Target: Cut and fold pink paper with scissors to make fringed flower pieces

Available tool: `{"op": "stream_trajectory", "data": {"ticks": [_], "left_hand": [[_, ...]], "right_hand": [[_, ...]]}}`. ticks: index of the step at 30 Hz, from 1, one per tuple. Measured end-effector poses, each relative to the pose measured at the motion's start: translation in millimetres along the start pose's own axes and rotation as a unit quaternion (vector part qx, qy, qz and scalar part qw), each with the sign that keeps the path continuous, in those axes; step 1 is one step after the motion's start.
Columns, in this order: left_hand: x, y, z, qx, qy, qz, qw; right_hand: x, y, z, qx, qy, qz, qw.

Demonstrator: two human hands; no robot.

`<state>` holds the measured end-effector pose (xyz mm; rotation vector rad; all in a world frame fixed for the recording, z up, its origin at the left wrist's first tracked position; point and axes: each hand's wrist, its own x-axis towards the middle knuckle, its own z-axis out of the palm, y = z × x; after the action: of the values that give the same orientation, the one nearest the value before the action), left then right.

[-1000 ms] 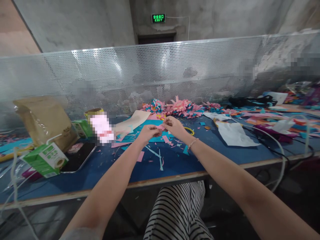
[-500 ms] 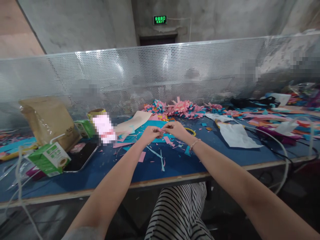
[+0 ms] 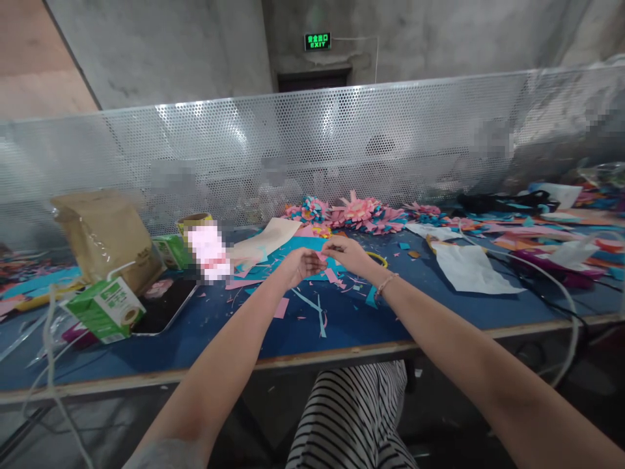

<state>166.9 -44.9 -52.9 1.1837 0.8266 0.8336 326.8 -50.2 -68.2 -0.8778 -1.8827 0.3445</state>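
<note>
Perforated metal screen (image 3: pixel 293 143) stands along the far side of the blue worktable (image 3: pixel 361 329), beyond the grip; an illuminated exit sign (image 3: pixel 318 42) is mounted on the concrete wall (image 3: pixel 430 32) behind it. Directly beyond the grip, pink and blue paper flowers (image 3: pixel 359 212) are heaped near the screen. A blue paper sheet (image 3: pixel 305 241) lies below the fingers and extends beyond them; a beige sheet (image 3: pixel 271 238) lies farther left. Right of the grip, a yellow ring (image 3: pixel 385 262) lies near the wrist; a white sheet (image 3: pixel 473 268) and a white cable (image 3: pixel 569 299) are well apart on the same side. Well left of the grip: a dark flat device (image 3: pixel 168 309), a green carton (image 3: pixel 105 309) and a brown bag (image 3: pixel 105 228). Nearer the table's front edge than the grip, loose blue strips (image 3: pixel 321 316) litter the surface.

Pink paper piece (image 3: pixel 323 256) is located between the hands. The right hand (image 3: pixel 347 254) pinches it between thumb and forefinger. The left hand (image 3: pixel 301 264) has partly curled fingers directed at the piece; whether they hold it cannot be determined. Fingers obscure its full outline.
</note>
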Motion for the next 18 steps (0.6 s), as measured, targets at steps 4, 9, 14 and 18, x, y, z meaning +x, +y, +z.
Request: {"op": "stream_trajectory", "data": {"ticks": [4, 9, 14, 18], "left_hand": [[-1.9, 0.8, -2.3, -0.025, -0.003, 0.017, 1.0], [0.5, 0.4, -7.6, -0.046, -0.046, 0.064, 0.996], [2.7, 0.6, -7.4, -0.057, -0.018, 0.099, 0.993], [3.0, 0.4, -6.6, -0.066, -0.015, 0.113, 0.991]], "right_hand": [[0.5, -1.4, -3.1, 0.023, 0.003, -0.038, 0.999], [0.4, -0.8, -2.3, 0.043, 0.03, -0.02, 0.998], [1.0, 2.2, 1.7, 0.129, 0.036, 0.055, 0.99], [1.9, 1.9, 2.3, 0.149, 0.0, 0.076, 0.986]]}}
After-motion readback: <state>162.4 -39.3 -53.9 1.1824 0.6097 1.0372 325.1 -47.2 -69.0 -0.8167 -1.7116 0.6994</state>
